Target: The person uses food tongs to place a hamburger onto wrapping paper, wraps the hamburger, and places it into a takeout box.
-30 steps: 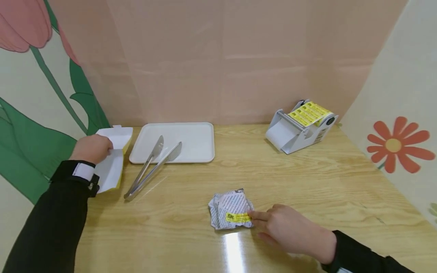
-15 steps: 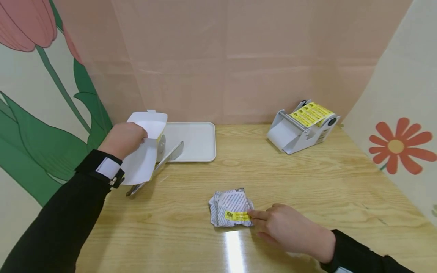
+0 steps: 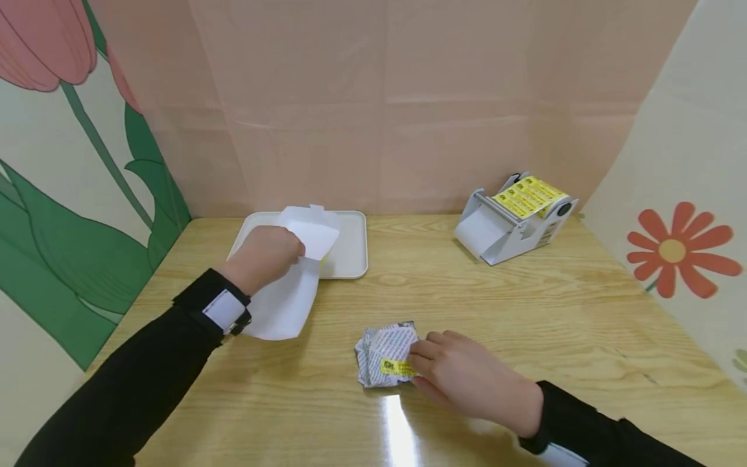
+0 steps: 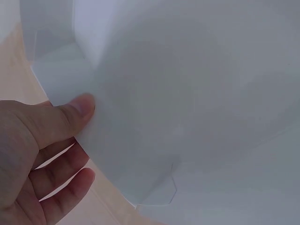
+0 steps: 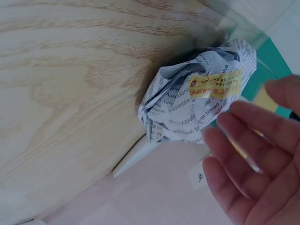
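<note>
My left hand point(image 3: 265, 256) pinches an unfolded cardboard box point(image 3: 286, 301), white inside, by its edge. In the left wrist view the thumb point(image 4: 82, 107) lies on the white inner face and the other fingers are behind it. A small bundle point(image 3: 385, 344) wrapped in printed paper, with a yellow label point(image 3: 395, 368), sits on the table in front of me. Beside its right edge is my right hand point(image 3: 467, 379), fingers loosely bent and not closed round it. In the right wrist view the fingertips point(image 5: 225, 119) are close to the wrapped bundle point(image 5: 197, 93); contact is unclear.
A white tray point(image 3: 353, 256) stands at the back of the wooden table point(image 3: 408, 259), partly covered by the box; the tongs are hidden. A label dispenser point(image 3: 513, 217) with a yellow roll stands at the back right. Decorated walls border both sides.
My left hand has carried the box from the far left rightward, over the tongs and in front of the tray. The right hand's straight fingers have bent and shifted slightly left against the bundle's edge.
</note>
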Available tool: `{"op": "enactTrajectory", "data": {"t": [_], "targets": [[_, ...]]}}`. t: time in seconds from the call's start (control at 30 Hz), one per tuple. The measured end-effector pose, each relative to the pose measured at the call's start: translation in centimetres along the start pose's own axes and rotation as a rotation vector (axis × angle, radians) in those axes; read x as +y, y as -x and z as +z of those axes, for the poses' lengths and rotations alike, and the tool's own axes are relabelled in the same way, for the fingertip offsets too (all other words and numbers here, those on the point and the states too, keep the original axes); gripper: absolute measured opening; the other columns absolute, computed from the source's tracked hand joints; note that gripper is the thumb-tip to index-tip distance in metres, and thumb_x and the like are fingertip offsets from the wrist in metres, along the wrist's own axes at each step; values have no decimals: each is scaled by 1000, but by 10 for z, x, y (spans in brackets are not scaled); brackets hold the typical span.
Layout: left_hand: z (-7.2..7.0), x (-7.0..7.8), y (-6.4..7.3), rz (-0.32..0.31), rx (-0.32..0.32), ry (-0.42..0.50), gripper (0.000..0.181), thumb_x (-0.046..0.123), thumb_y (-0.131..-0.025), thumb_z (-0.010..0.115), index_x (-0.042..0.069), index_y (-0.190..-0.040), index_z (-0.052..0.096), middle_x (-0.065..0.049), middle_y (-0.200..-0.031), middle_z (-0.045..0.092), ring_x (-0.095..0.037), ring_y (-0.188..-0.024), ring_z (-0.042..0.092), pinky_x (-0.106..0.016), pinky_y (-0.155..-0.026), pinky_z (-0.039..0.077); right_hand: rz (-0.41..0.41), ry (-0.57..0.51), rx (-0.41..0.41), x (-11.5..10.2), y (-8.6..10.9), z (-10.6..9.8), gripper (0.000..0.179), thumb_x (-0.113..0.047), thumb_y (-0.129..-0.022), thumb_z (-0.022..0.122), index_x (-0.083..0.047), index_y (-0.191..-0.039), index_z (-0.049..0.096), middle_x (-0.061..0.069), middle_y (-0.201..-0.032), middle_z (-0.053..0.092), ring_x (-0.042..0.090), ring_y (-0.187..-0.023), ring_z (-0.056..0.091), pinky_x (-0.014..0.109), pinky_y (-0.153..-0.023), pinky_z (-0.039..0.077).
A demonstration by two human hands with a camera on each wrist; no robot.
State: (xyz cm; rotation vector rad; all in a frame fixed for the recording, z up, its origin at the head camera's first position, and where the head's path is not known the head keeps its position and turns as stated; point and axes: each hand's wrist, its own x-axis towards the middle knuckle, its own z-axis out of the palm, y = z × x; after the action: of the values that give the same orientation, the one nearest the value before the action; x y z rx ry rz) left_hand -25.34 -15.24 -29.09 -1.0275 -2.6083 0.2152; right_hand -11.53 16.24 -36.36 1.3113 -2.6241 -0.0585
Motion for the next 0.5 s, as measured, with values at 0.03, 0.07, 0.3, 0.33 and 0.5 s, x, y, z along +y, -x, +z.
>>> {"op": "enactTrajectory", "data": {"t": [0.03, 0.07, 0.3, 0.33, 0.5], "targets": [[1, 5, -1, 13, 14, 5, 10, 3, -82, 72, 11, -82, 78, -3, -79, 73, -14, -65, 61, -31, -63, 52, 17, -3, 0, 0, -3, 0, 29, -31, -86, 73, -13, -107, 71, -1, -102, 67, 14, -88, 58, 31, -75, 51], [3, 9, -2, 24, 27, 10, 10, 3, -82, 72, 12, -82, 77, -2, -78, 72, -13, -63, 59, -31, -61, 51, 33, -6, -3, -1, -6, 0, 31, -33, -86, 73, -13, -110, 70, 0, -106, 66, 15, -91, 58, 32, -78, 51], [7, 32, -5, 43, 4, 38, 8, 10, -86, 71, 14, -86, 78, 0, -82, 73, -11, -66, 62, -30, -62, 52, 88, -61, -77, -1, -28, 4, 68, -50, -82, 73, -16, -137, 52, 11, -141, 49, 28, -122, 51, 46, -95, 46], [8, 35, -5, 41, -13, 36, 8, 11, -87, 71, 15, -89, 79, 0, -85, 74, -12, -69, 64, -30, -63, 53, 89, -79, -100, 0, -31, 5, 74, -52, -80, 74, -16, -139, 50, 12, -144, 46, 31, -125, 49, 48, -97, 45], [8, 45, -7, 57, -67, 52, 11, 11, -88, 70, 14, -94, 78, -1, -91, 74, -17, -80, 69, -32, -69, 55, 114, -146, -246, 1, -43, 16, 95, -60, -72, 76, -20, -149, 36, 13, -153, 35, 38, -134, 39, 55, -103, 37]]}}
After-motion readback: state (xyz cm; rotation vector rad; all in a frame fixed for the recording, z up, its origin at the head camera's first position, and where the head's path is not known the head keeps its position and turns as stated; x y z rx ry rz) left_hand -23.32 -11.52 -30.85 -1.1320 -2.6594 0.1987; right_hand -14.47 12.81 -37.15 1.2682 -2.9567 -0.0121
